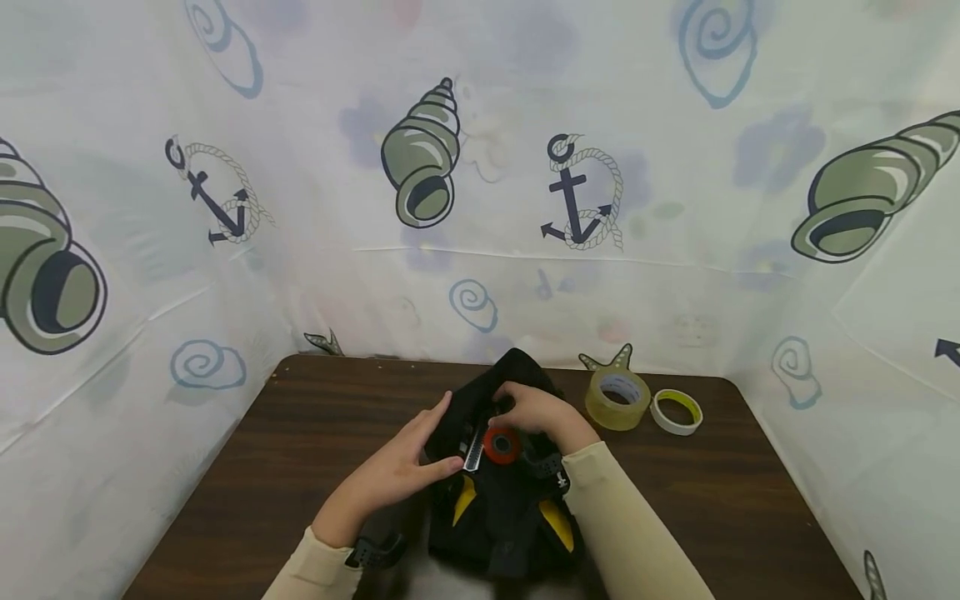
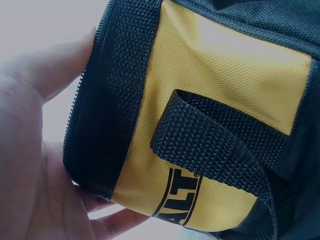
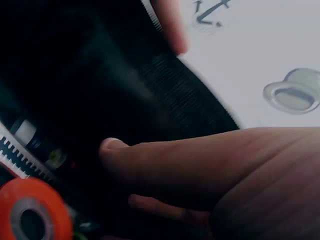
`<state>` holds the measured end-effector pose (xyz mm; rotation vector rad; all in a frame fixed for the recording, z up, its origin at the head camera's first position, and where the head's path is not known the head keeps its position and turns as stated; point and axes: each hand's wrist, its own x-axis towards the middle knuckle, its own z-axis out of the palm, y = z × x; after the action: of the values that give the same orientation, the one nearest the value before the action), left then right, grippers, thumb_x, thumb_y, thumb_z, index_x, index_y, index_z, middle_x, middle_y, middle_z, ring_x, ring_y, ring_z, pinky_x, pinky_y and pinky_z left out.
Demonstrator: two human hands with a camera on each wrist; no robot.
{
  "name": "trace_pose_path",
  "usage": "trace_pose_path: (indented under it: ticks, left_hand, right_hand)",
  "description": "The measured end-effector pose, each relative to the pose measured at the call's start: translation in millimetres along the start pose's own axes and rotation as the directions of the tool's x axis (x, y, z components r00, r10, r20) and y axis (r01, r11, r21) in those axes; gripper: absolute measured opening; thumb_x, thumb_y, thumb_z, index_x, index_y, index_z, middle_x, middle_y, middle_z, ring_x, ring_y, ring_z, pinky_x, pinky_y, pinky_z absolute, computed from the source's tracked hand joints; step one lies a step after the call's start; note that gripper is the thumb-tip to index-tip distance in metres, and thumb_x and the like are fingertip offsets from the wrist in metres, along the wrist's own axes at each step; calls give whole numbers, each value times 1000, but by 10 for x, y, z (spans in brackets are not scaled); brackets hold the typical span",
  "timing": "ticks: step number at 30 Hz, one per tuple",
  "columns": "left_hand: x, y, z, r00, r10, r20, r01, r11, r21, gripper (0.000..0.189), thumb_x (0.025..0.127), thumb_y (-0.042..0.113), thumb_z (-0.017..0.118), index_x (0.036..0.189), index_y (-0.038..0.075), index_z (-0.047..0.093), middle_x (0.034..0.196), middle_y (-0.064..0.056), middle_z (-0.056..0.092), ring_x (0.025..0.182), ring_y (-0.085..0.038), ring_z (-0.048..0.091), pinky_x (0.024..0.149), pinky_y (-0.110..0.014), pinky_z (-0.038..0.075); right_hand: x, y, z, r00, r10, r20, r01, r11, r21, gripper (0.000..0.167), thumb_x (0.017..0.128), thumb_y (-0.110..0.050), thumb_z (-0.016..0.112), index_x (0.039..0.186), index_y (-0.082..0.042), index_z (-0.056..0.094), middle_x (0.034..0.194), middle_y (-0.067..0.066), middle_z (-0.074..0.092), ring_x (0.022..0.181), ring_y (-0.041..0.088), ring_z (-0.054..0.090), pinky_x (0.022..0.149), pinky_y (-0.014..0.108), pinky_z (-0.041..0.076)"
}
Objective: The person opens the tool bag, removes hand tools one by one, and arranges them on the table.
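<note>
A black soft bag with yellow panels lies unzipped on the table. My left hand rests against its left side, fingers stretched out and thumb at the opening's edge. In the left wrist view that thumb lies along the zipper of the bag, by a webbing loop. My right hand reaches into the opening; in the right wrist view its thumb is over the dark interior, and what the fingers touch is hidden. Beside it are an orange-red ring-shaped roll and a silver toothed strip.
Behind and right of the bag stand a wide roll of clear tape and a narrower white roll with a yellow core. The brown table meets a patterned cloth wall. A small white-capped item shows inside the bag.
</note>
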<state>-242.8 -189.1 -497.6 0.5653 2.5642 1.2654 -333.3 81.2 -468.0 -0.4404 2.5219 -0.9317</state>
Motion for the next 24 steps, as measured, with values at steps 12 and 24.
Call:
trace_pose_path:
  ticks: [12, 24]
  left_hand:
    - [3, -25, -5, 1000, -10, 0, 10, 1000, 5, 96, 105, 58, 68, 175, 43, 4, 185, -12, 9, 170, -45, 9, 124, -74, 34]
    - [4, -23, -5, 1000, -10, 5, 10, 1000, -7, 95, 106, 55, 67, 177, 38, 6, 184, -13, 10, 170, -46, 9, 123, -73, 37]
  right_hand:
    - [70, 209, 211, 999, 16, 39, -15, 1000, -26, 62, 96, -13, 84, 152, -7, 59, 144, 21, 65, 113, 30, 67, 98, 52, 60]
    - [104, 302, 297, 999, 37, 18, -36, 996, -84, 60, 85, 0, 91, 136, -15, 65, 123, 15, 60, 105, 30, 60, 89, 50, 56]
